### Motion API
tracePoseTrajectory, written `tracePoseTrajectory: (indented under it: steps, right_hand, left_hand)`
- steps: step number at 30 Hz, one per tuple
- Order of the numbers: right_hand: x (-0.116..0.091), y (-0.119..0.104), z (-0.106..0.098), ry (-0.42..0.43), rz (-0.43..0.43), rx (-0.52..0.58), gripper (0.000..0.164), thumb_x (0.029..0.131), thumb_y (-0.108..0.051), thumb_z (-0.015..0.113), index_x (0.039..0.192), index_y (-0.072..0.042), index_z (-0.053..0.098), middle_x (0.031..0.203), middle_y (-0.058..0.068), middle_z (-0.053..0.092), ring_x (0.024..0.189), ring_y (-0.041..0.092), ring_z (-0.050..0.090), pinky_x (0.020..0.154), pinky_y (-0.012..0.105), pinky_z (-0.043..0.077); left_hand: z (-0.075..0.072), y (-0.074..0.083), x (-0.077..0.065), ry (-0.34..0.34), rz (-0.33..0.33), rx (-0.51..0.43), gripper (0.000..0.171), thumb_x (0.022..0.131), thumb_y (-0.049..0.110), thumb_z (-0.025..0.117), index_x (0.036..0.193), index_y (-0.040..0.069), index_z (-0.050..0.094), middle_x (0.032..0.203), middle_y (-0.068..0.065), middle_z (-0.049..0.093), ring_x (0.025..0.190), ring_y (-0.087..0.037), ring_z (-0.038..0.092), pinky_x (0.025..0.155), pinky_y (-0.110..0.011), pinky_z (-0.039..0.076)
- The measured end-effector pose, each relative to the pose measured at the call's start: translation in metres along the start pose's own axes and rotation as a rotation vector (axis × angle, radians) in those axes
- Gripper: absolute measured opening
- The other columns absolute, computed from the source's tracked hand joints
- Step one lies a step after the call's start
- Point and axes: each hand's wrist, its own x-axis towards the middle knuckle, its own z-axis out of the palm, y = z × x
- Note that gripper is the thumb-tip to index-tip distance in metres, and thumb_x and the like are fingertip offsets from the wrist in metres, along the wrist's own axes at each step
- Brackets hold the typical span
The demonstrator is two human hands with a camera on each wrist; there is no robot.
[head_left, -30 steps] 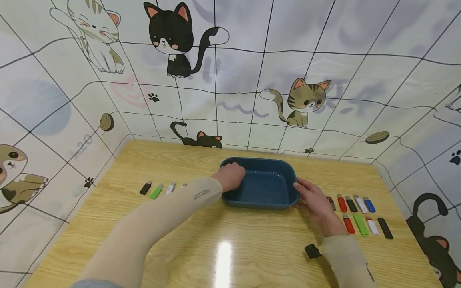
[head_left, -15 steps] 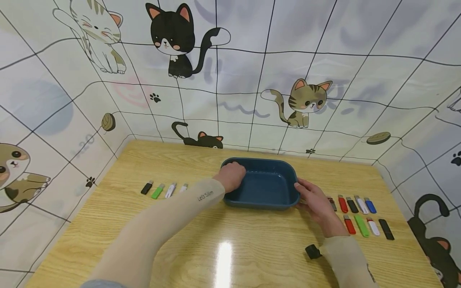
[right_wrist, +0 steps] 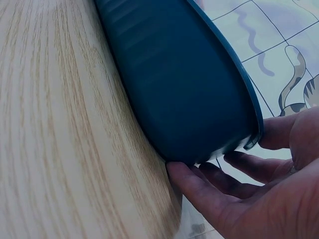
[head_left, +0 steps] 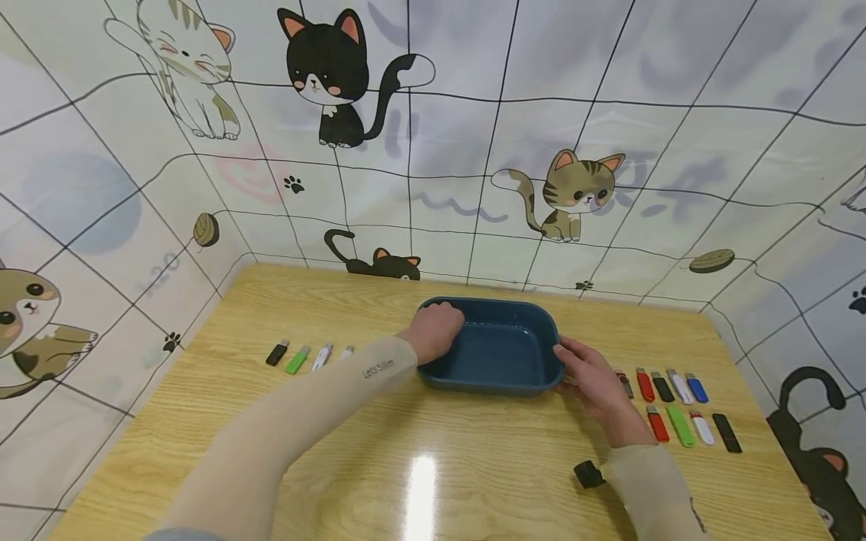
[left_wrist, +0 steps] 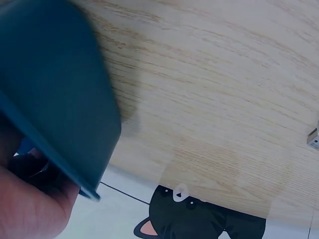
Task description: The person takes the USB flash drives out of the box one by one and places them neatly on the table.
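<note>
A dark blue rectangular box (head_left: pixel 504 353) with rounded corners stands on the wooden table. My left hand (head_left: pixel 436 330) reaches over its left end, fingers bent down inside the wall. In the left wrist view that hand (left_wrist: pixel 30 199) is behind the box wall (left_wrist: pixel 65 94); a dark shape lies by its fingers, too shadowed to identify, and the fingertips are hidden. At the right end my right hand (head_left: pixel 595 379) grips the box. The right wrist view shows that hand's thumb (right_wrist: pixel 279 133) at the rim and fingers (right_wrist: pixel 192 181) against the outer wall near the bottom.
On the table's left lies a row of USB sticks, among them a black one (head_left: pixel 277 352) and a green one (head_left: pixel 298 360). Two rows of several USB sticks lie right, including a blue one (head_left: pixel 696 388). A cat-patterned tile sheet (head_left: pixel 446 150) hangs behind the table (head_left: pixel 365 481).
The whole scene has drifted slightly in the head view. Both hands keep their places on the box, and the box stays where it was on the table.
</note>
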Motion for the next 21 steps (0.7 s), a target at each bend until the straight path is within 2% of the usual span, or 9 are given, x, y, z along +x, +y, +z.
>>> tracePoseTrajectory:
  steps: [4, 8, 11, 15, 20, 21]
  right_hand:
    - [0.000, 0.000, 0.000, 0.001, -0.004, -0.001, 0.067, 0.113, -0.032, 0.043, 0.164, 0.002, 0.015, 0.165, 0.029, 0.022, 0.146, 0.046, 0.036, 0.093, 0.035, 0.061]
    - [-0.001, -0.001, 0.000, -0.001, -0.010, -0.004, 0.067, 0.113, -0.033, 0.042, 0.164, 0.002, 0.015, 0.164, 0.030, 0.023, 0.145, 0.045, 0.038, 0.093, 0.034, 0.060]
    - [-0.001, -0.001, 0.000, -0.005, -0.014, -0.011, 0.067, 0.113, -0.033, 0.042, 0.164, 0.002, 0.015, 0.164, 0.030, 0.025, 0.143, 0.041, 0.042, 0.093, 0.033, 0.060]
    - [-0.002, -0.002, 0.000, -0.005, -0.015, -0.014, 0.067, 0.113, -0.033, 0.042, 0.164, 0.003, 0.016, 0.163, 0.030, 0.026, 0.141, 0.038, 0.046, 0.093, 0.033, 0.060]
    - [-0.002, -0.003, 0.001, -0.001, -0.012, -0.008, 0.067, 0.113, -0.032, 0.042, 0.163, 0.003, 0.016, 0.163, 0.030, 0.025, 0.144, 0.044, 0.040, 0.094, 0.034, 0.060]
    - [-0.002, -0.003, 0.001, 0.000, -0.012, -0.008, 0.067, 0.113, -0.032, 0.042, 0.163, 0.004, 0.016, 0.164, 0.030, 0.024, 0.144, 0.045, 0.039, 0.094, 0.034, 0.060]
  left_hand:
    - [-0.007, -0.002, -0.005, 0.048, 0.009, -0.022, 0.020, 0.108, 0.011, 0.053, 0.112, 0.009, 0.072, 0.107, -0.010, 0.070, 0.099, -0.025, 0.066, 0.081, -0.040, 0.061]
    - [-0.017, -0.004, -0.012, 0.089, 0.006, -0.058, 0.013, 0.104, 0.008, 0.059, 0.107, 0.007, 0.071, 0.102, -0.009, 0.069, 0.093, -0.023, 0.067, 0.075, -0.037, 0.061]
    - [-0.024, -0.008, -0.017, 0.091, 0.009, -0.093, 0.009, 0.101, 0.008, 0.063, 0.106, 0.005, 0.070, 0.101, -0.009, 0.068, 0.091, -0.022, 0.066, 0.074, -0.036, 0.061]
    - [-0.036, -0.014, -0.023, 0.100, 0.002, -0.159, 0.014, 0.099, 0.012, 0.068, 0.111, 0.005, 0.070, 0.105, -0.008, 0.070, 0.093, -0.021, 0.066, 0.077, -0.036, 0.060]
    - [-0.052, -0.023, -0.031, 0.133, -0.015, -0.299, 0.019, 0.100, 0.012, 0.067, 0.116, 0.002, 0.069, 0.112, -0.008, 0.072, 0.091, -0.020, 0.066, 0.081, -0.037, 0.060]
    - [-0.055, -0.025, -0.033, 0.145, -0.017, -0.329, 0.019, 0.100, 0.012, 0.067, 0.116, 0.001, 0.069, 0.111, -0.008, 0.073, 0.090, -0.020, 0.066, 0.088, -0.039, 0.059]
